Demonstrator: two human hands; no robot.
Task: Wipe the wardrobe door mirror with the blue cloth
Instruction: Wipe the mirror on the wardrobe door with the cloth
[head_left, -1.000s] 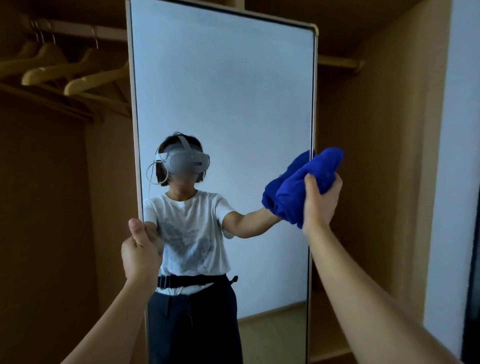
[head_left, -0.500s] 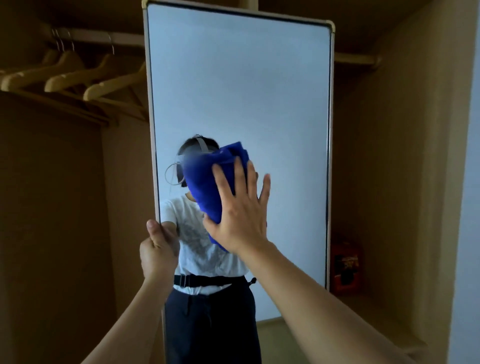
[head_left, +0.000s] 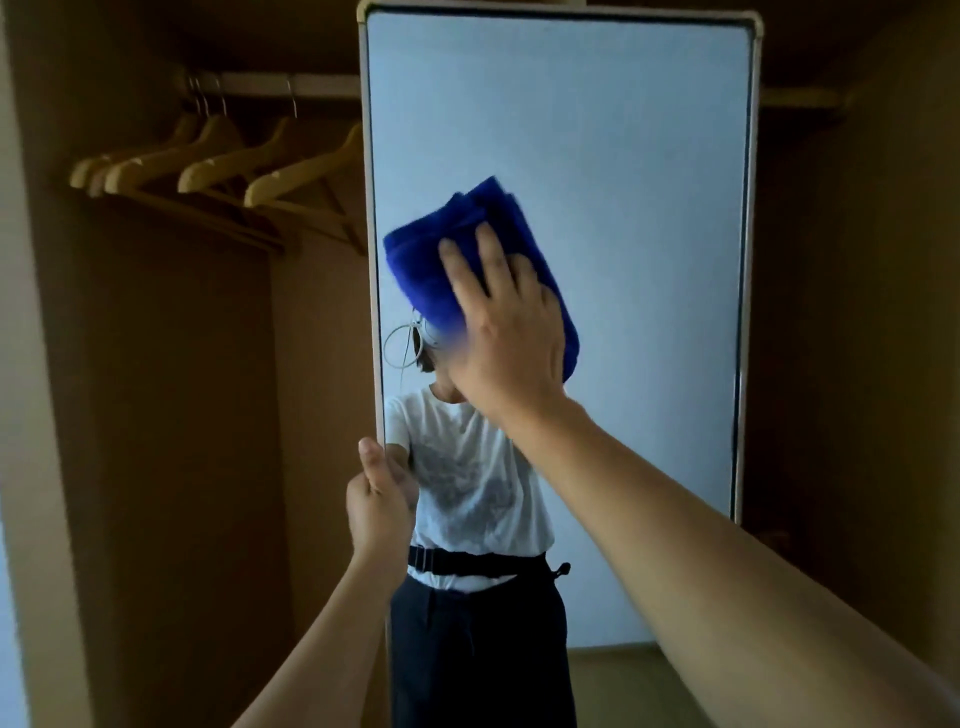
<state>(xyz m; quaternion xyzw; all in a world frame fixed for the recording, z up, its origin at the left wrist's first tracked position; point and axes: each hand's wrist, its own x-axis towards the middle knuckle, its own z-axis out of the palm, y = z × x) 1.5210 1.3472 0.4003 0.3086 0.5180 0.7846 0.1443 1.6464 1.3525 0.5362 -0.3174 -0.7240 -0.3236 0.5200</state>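
Note:
The tall wardrobe door mirror (head_left: 649, 260) in a pale frame fills the middle of the view. My right hand (head_left: 506, 332) presses the bunched blue cloth (head_left: 431, 260) flat against the glass, left of centre at mid height, fingers spread over it. My left hand (head_left: 379, 506) grips the mirror's left frame edge lower down, thumb upward. The glass reflects a person in a white shirt and dark trousers; the cloth and my hand cover the reflected head.
Several wooden hangers (head_left: 218, 166) hang on a rail (head_left: 270, 83) inside the open wardrobe to the left. Brown wardrobe panels (head_left: 156, 415) stand on both sides of the mirror. A strip of floor is reflected at the mirror's lower right.
My right hand carried the cloth from the mirror's right edge leftward onto the glass, then slightly upward. My left hand kept its hold on the left frame edge.

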